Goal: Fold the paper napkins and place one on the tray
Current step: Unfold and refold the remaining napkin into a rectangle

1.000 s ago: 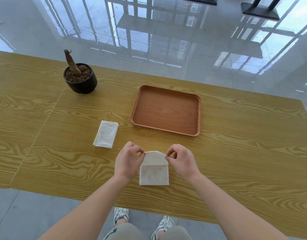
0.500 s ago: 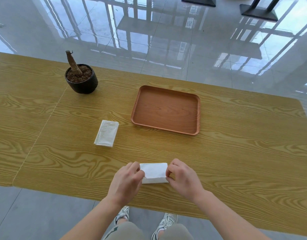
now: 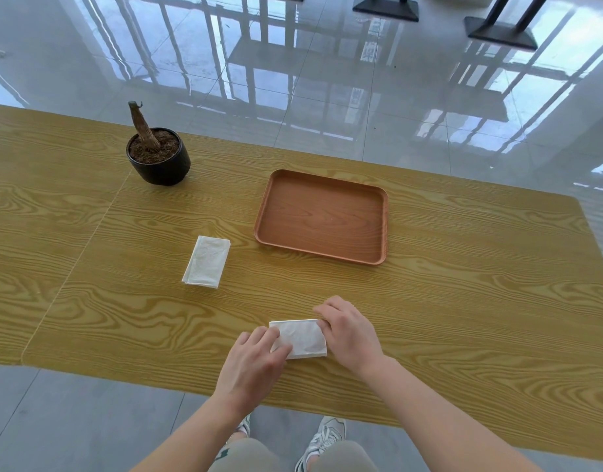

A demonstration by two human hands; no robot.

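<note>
A folded white paper napkin (image 3: pixel 301 337) lies flat on the wooden table (image 3: pixel 463 301) near its front edge. My left hand (image 3: pixel 255 364) presses on the napkin's left end and my right hand (image 3: pixel 347 332) presses on its right end, fingers flat on the paper. A second folded white napkin (image 3: pixel 207 261) lies further left, apart from both hands. The brown wooden tray (image 3: pixel 322 216) sits beyond the hands, with nothing on it.
A black pot (image 3: pixel 158 156) holding soil and a bare stump stands at the back left of the table. The table's front edge runs just below my hands. Glossy tiled floor and dark table bases (image 3: pixel 500 32) lie beyond.
The napkin's top half has been folded down towards me, so it is now half as tall. Both hands moved nearer to me and now press the fold flat.
</note>
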